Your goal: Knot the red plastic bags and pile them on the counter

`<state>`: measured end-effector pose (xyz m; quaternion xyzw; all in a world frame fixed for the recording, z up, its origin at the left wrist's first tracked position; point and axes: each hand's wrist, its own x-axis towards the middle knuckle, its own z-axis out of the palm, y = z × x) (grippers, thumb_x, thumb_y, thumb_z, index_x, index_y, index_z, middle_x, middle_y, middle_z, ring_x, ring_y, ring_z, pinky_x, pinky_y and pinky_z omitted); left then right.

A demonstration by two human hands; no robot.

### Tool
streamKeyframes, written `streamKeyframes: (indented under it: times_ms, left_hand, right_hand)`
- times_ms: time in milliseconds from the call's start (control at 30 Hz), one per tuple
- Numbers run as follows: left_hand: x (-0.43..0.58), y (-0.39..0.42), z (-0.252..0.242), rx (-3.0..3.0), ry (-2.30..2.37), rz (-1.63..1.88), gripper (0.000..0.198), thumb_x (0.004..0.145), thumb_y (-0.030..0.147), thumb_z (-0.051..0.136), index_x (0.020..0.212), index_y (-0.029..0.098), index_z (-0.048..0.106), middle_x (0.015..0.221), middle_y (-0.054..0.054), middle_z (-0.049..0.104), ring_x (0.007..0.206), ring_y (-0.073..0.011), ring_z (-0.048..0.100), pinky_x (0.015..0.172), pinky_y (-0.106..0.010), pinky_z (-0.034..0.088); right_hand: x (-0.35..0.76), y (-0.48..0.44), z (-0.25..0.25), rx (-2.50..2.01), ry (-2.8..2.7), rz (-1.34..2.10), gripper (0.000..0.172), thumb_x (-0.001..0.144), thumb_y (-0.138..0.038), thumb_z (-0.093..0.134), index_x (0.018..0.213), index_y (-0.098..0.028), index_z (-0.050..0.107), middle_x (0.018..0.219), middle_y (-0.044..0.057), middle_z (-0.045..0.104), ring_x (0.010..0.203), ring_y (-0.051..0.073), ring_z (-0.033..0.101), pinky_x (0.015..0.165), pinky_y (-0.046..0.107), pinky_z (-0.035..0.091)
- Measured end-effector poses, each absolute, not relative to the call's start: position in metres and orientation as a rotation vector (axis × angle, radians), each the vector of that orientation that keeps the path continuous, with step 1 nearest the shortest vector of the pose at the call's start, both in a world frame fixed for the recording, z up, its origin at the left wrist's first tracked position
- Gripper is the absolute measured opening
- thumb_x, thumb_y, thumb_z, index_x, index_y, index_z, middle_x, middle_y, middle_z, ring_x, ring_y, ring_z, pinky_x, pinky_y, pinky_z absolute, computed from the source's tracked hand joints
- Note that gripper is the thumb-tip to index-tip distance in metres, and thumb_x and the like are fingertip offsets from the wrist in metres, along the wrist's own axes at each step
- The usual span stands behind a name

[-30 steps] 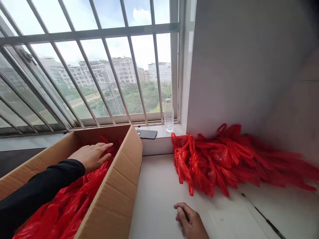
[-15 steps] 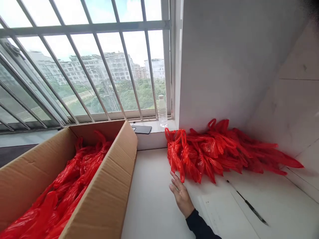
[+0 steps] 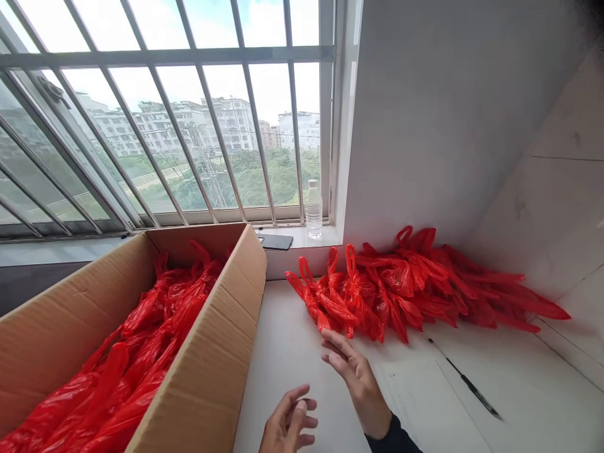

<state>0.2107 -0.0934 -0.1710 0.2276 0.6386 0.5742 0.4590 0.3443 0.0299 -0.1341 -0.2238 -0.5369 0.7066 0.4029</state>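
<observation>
A heap of knotted red plastic bags [image 3: 401,283] lies on the white surface against the wall. At its left end a tied red bag [image 3: 314,296] sticks out with its handle loops up. My right hand [image 3: 356,380] is open just below that bag, fingers stretched towards it and holding nothing; whether the fingertips touch it I cannot tell. Lower in the view, my left hand [image 3: 290,421] hovers over the surface with its fingers loosely bent and apart, and nothing shows in it. More red bags [image 3: 151,327] fill the long cardboard box [image 3: 221,321] on the left.
On the right part of the white surface [image 3: 278,346] lies a thin black pen-like tool [image 3: 465,377]. The windowsill holds a clear plastic bottle [image 3: 313,211] and a dark flat phone-like object [image 3: 277,241]. Metal bars [image 3: 221,135] cross the window behind the box.
My left hand has come into view from below. At the heap's left end, a tied bag now lies further left, apart from the others. The view has shifted slightly left.
</observation>
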Motion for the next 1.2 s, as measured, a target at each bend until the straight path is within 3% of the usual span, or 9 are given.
streamKeyframes:
  times_ms: [100,200,300,467,600,667,800,1000,1200]
  left_hand:
    - [0.209,-0.080,-0.169,0.213,1.398,1.518,0.068,0.067,0.056,0.079,0.120,0.017,0.061,0.117,-0.017,0.068,0.101,-0.0315,0.067,0.081,-0.041,0.056]
    - [0.215,-0.066,-0.160,0.060,1.221,1.611,0.056,0.073,0.051,0.075,0.116,0.018,0.062,0.120,-0.016,0.068,0.111,-0.0328,0.064,0.088,-0.042,0.054]
    - [0.219,-0.056,-0.162,0.094,1.179,1.740,0.048,0.077,0.044,0.074,0.117,0.020,0.063,0.114,-0.012,0.072,0.108,-0.0305,0.067,0.089,-0.040,0.053]
    - [0.218,-0.060,-0.180,0.072,1.249,1.771,0.059,0.068,0.025,0.081,0.122,0.017,0.061,0.097,-0.009,0.077,0.094,-0.0289,0.072,0.082,-0.036,0.055]
    - [0.225,-0.074,-0.174,0.114,1.182,1.721,0.053,0.071,0.024,0.079,0.121,0.016,0.063,0.103,-0.010,0.076,0.095,-0.0278,0.072,0.082,-0.034,0.055]
    - [0.230,-0.080,-0.167,0.100,1.135,1.686,0.055,0.072,0.022,0.078,0.125,0.018,0.062,0.102,-0.009,0.077,0.096,-0.0282,0.071,0.083,-0.034,0.055]
    - [0.239,-0.084,-0.161,0.056,1.055,1.659,0.057,0.076,0.019,0.074,0.131,0.020,0.059,0.107,-0.009,0.076,0.097,-0.0284,0.071,0.085,-0.035,0.055]
    - [0.242,-0.084,-0.162,0.125,1.020,1.633,0.056,0.081,0.022,0.072,0.135,0.020,0.056,0.115,-0.009,0.074,0.103,-0.0282,0.069,0.091,-0.035,0.053]
    - [0.245,-0.083,-0.159,0.145,1.029,1.615,0.051,0.083,0.024,0.072,0.132,0.021,0.059,0.119,-0.009,0.072,0.108,-0.0294,0.068,0.094,-0.036,0.052]
  right_hand:
    - [0.357,0.012,-0.120,-0.532,-1.394,1.824,0.040,0.092,-0.045,0.056,0.129,-0.031,0.061,0.141,0.006,0.055,0.125,0.029,0.053,0.106,0.045,0.044]
    - [0.369,-0.008,-0.114,-0.474,-1.500,1.859,0.033,0.091,-0.048,0.056,0.115,-0.029,0.071,0.120,0.007,0.066,0.108,0.026,0.062,0.098,0.041,0.048]
    - [0.380,-0.028,-0.116,-0.442,-1.672,1.924,0.033,0.089,-0.051,0.058,0.097,-0.025,0.077,0.095,0.008,0.074,0.091,0.025,0.067,0.086,0.039,0.052]
    - [0.389,-0.026,-0.137,-0.770,-1.667,1.871,0.044,0.093,-0.054,0.050,0.113,-0.020,0.068,0.077,0.007,0.072,0.061,0.018,0.063,0.062,0.034,0.052]
    - [0.395,0.001,-0.160,-1.072,-1.593,1.540,0.043,0.092,-0.054,0.053,0.119,-0.022,0.061,0.111,0.011,0.068,0.101,0.024,0.062,0.084,0.036,0.051]
    - [0.396,0.008,-0.168,-1.051,-1.605,1.637,0.049,0.090,-0.054,0.056,0.127,-0.022,0.056,0.124,0.012,0.063,0.116,0.026,0.057,0.096,0.039,0.048]
    - [0.396,0.004,-0.171,-0.789,-1.576,1.930,0.050,0.090,-0.051,0.059,0.129,-0.021,0.055,0.114,0.010,0.069,0.103,0.024,0.063,0.093,0.040,0.051]
    - [0.398,-0.005,-0.168,-0.789,-1.591,1.886,0.041,0.091,-0.049,0.058,0.121,-0.021,0.061,0.103,0.005,0.069,0.089,0.021,0.062,0.088,0.037,0.052]
    - [0.401,0.000,-0.166,-0.803,-1.545,1.882,0.037,0.093,-0.050,0.053,0.113,-0.020,0.063,0.102,0.005,0.068,0.093,0.021,0.061,0.089,0.037,0.049]
